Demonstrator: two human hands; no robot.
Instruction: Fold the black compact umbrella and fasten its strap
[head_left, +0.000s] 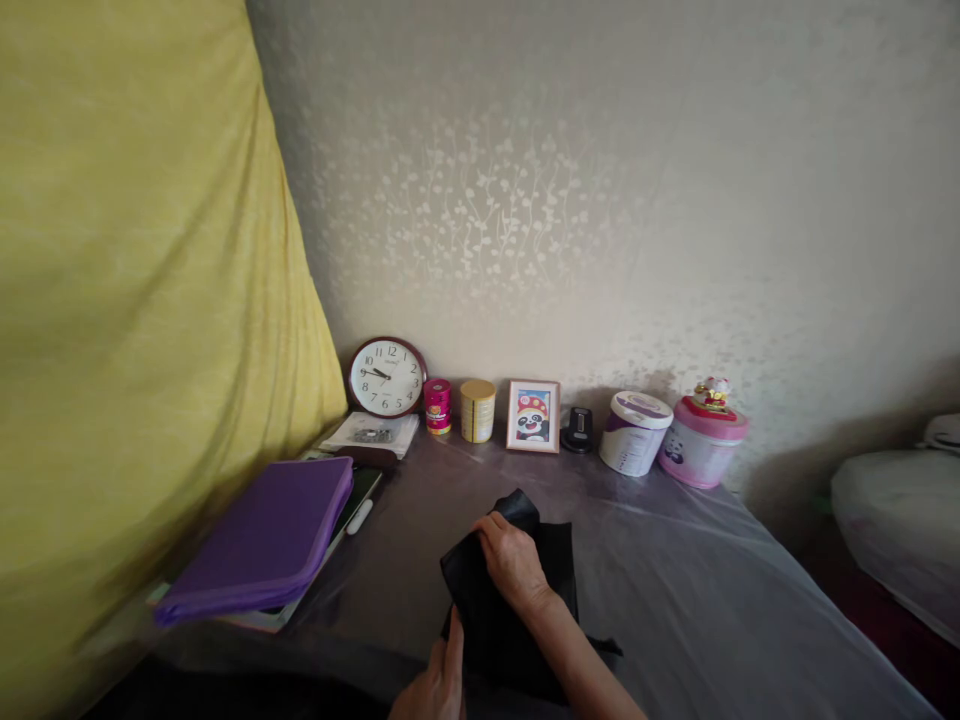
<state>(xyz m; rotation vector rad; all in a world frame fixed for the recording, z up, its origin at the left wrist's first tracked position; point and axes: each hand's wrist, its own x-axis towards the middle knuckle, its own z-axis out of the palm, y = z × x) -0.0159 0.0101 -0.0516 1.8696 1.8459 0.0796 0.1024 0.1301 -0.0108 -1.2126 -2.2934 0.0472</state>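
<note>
Pale wallpaper [600,200] with a flower pattern stands behind a grey table [712,580], which has a thin clear sheet over it. A yellow curtain [135,300] hangs along the table's left edge.

Head view: along the back edge, against the wall, stand from left to right a round clock [386,377], a pink can [437,405], a yellow can [478,410], a framed panda picture [533,416], a small black object [578,430] that I cannot identify, a white and purple tub [634,432], and a pink tub [701,445] with a small cat figure [712,392] on its lid. Near the left edge a purple folder [266,540] lies on some books, with papers [371,435] behind it.

The black cloth [555,570] lies flat on the table near the front edge, about in the middle. The right hand [514,560] rests on top of it, and its fingers are curled closed over the upper left border of the cloth. The left hand [435,690] is at the lower left border, thumb up and touching the cloth. Its other fingers are cut off by the picture, so I cannot tell whether it grips.

To my judgement, the cloth is in the middle of being folded or smoothed: one layer seems turned over under the right hand. A further fold would need the right hand to hold its border firmly while the left hand pins the lower part, because the clear sheet under it looks slippery.
</note>
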